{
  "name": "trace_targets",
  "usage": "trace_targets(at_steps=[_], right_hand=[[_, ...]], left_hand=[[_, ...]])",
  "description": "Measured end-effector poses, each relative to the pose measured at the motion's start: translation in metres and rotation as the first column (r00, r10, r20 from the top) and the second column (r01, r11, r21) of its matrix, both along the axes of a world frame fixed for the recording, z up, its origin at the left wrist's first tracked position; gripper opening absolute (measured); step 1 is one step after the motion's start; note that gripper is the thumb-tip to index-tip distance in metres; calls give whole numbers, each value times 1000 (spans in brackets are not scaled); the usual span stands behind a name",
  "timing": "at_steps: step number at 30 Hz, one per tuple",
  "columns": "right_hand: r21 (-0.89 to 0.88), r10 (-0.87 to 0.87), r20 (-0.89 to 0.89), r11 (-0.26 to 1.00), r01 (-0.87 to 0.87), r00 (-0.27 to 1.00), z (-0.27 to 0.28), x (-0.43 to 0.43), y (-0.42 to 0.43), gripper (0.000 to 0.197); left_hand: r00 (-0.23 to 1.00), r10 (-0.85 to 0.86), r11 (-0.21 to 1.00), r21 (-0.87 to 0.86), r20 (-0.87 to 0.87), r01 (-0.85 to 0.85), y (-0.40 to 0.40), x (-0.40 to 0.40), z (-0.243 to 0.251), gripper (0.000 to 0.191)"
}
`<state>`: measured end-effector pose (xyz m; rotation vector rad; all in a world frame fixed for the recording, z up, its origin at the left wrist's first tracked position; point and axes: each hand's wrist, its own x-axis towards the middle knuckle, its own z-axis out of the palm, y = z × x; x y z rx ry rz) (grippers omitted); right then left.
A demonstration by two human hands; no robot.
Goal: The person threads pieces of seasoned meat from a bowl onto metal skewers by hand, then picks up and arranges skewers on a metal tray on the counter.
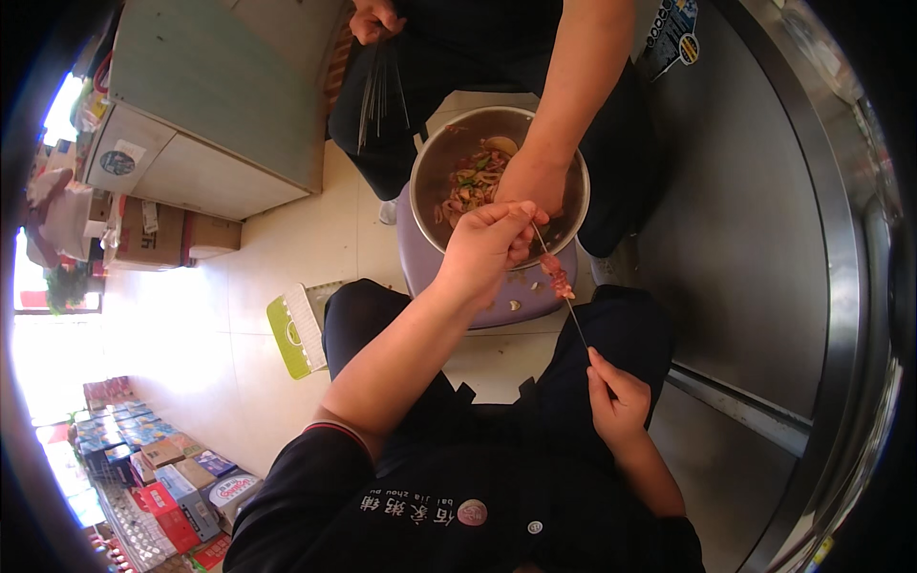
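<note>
A thin metal skewer (579,324) slants between my two hands, with several pieces of raw meat (556,275) threaded near its middle. My right hand (620,398) pinches its lower end above my thigh. At the upper end, over the bowl's near rim, the fingers of my left hand (493,242) are closed around the skewer; whether they also hold meat is hidden. Beneath is a stainless steel bowl (434,159) with a mix of sliced raw meat, onion and green pieces (469,183). A co-worker's hand (534,183) reaches into this bowl, its fingers hidden.
The bowl stands on a purple stool (423,268) with small scraps on it. The co-worker's other hand (376,20) holds several bare skewers (381,97). A green and white plastic step stool (297,333) is at left, a cabinet (215,93) beyond. Steel appliance panels (731,215) flank the right.
</note>
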<state>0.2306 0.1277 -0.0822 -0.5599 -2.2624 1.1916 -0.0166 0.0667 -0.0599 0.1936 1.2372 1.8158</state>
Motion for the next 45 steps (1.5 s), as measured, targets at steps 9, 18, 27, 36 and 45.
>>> trace_targets(at_steps=[9, 18, 27, 36, 45], right_hand=[[29, 23, -80, 999, -20, 997, -4, -1, -1, 27], [-51, -48, -14, 998, 47, 999, -9, 4, -1, 25], [-77, -23, -17, 997, 22, 1000, -2, 1, 0, 26], [-29, -14, -76, 1000, 12, 997, -4, -1, 1, 28], [-53, -18, -46, 998, 16, 999, -2, 3, 3, 27]], left_hand=[[996, -3, 997, 76, 92, -4, 7, 11, -2, 17], [936, -147, 986, -118, -319, 115, -5, 32, 4, 24], [295, -670, 686, -720, -681, -106, -13, -78, -12, 20], [-40, -918, 386, -870, -394, -307, 26, -110, -55, 19], [138, -736, 640, -747, -663, -178, -1, -102, -24, 20]])
